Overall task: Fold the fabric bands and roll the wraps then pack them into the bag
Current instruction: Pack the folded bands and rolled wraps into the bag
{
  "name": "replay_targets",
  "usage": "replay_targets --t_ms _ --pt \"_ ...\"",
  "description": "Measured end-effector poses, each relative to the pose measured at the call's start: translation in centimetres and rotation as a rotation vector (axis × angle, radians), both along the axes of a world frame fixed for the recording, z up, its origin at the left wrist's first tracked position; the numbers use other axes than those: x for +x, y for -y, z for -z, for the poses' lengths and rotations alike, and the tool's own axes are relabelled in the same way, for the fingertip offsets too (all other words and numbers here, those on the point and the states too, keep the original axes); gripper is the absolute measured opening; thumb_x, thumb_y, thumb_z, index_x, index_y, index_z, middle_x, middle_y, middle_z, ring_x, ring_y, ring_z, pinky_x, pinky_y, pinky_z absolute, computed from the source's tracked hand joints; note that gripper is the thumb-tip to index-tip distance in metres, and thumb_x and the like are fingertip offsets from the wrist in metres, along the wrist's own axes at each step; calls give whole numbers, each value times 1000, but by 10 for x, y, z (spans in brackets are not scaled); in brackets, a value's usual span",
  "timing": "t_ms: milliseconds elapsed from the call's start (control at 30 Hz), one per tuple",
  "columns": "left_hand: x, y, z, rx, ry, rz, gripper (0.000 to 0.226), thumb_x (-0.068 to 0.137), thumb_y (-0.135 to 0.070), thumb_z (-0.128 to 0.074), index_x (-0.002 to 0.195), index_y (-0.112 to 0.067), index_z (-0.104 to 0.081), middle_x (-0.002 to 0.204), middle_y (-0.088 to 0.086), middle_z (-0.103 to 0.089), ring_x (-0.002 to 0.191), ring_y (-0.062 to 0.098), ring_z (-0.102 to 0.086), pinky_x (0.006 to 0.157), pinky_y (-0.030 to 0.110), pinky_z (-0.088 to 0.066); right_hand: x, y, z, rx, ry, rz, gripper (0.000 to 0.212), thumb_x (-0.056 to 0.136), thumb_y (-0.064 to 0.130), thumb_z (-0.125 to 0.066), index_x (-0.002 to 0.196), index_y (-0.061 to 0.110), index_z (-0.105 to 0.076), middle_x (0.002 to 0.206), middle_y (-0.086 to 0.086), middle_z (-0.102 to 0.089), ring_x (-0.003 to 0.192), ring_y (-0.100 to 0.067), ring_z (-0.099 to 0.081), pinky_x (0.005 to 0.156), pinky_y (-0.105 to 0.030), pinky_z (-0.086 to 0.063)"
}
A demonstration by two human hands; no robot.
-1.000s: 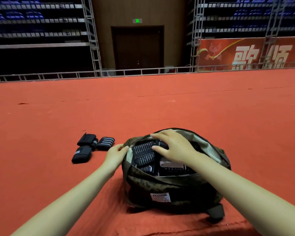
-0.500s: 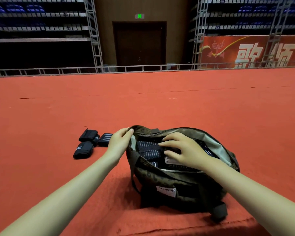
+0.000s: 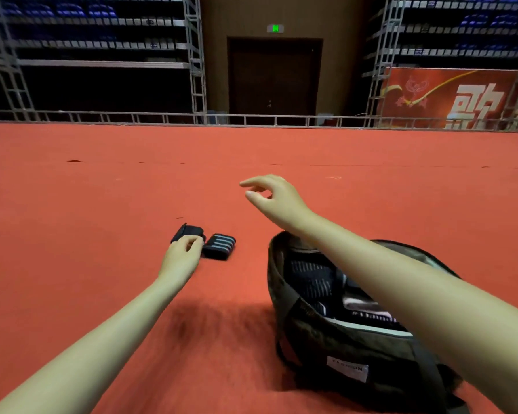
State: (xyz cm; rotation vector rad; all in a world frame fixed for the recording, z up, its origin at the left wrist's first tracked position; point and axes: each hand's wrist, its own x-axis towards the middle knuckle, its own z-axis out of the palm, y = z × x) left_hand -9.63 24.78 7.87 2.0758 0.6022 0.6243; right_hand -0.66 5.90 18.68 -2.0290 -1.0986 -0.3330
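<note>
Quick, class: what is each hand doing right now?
Left hand: on the floor by the black rolled wrap, fingers curled; grip cannot be told.
Right hand: open, holding nothing, raised beyond the bag.

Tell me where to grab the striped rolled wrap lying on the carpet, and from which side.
Grip the striped rolled wrap across its short width, thumb on the near long edge and fingers on the far one, coming down from above. It lies flat on the carpet, a low compact block, so only top and edges are reachable. The left hand is right beside it, over the black wrap; the right hand hangs empty.
</note>
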Motion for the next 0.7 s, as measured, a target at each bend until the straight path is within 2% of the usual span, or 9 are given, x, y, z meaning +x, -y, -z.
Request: replay_targets --t_ms 100,200,300,467,567,633,700 --pt "4 -51 21 -2 -68 -132 30 94 -26 -48 118 -12 -60 119 13 -61 109 30 -55 86 34 -41 33 -67 8 -156 -174 64 30 91 27 -53 119 20 -63 120 -5 -63 113 -22 -55 93 -30 -41" --pt "19 -97 48 -3 -125 -198 38 93 -28 -50 126 -10 -55 125 18 -58 117 32 -51 94 36 -39 66 -123 26 -269 -305 114 33 92 24 -51 118 8 -62 126 -10 -61 118 -26 -53 98 -32 -42" --pt "41 -128 77 -1 -211 -230 45 92 -37 -49 131 -16 -50 129 16 -55 122 35 -47 101 39 -39 99 -165 57 -410 -272 182 33 91 26 -48 114 10 -65 122 -10 -64 114 -28 -56 93 -33 -46" --pt "72 -136 118 22 -305 -193 58 86 -53 -54 135 -24 -44 130 5 -57 123 32 -46 101 38 -37 144 -194 140 -655 -273 285 44 90 36 -49 124 10 -57 132 -14 -56 121 -31 -51 98 -34 -44" --pt "70 -131 131 65 -184 -228 58 82 -50 -62 133 -30 -44 126 -1 -60 119 27 -51 99 38 -38 149 -195 178 -726 -332 247 50 88 43 -55 126 11 -52 131 -14 -55 119 -33 -51 96 -34 -40" --pt "66 -128 129 -9 -82 -200 58 82 -41 -65 134 -31 -41 126 -5 -59 117 24 -54 94 33 -41 150 -193 185 -690 -368 261 56 83 44 -63 126 11 -51 126 -12 -58 117 -32 -52 95 -33 -40" --pt "60 -126 124 -102 -4 -154 60 83 -31 -68 136 -29 -40 126 -5 -57 117 20 -53 91 29 -40 153 -189 183 -633 -532 279 55 75 44 -73 115 9 -57 118 -11 -62 108 -28 -58 83 -31 -45"
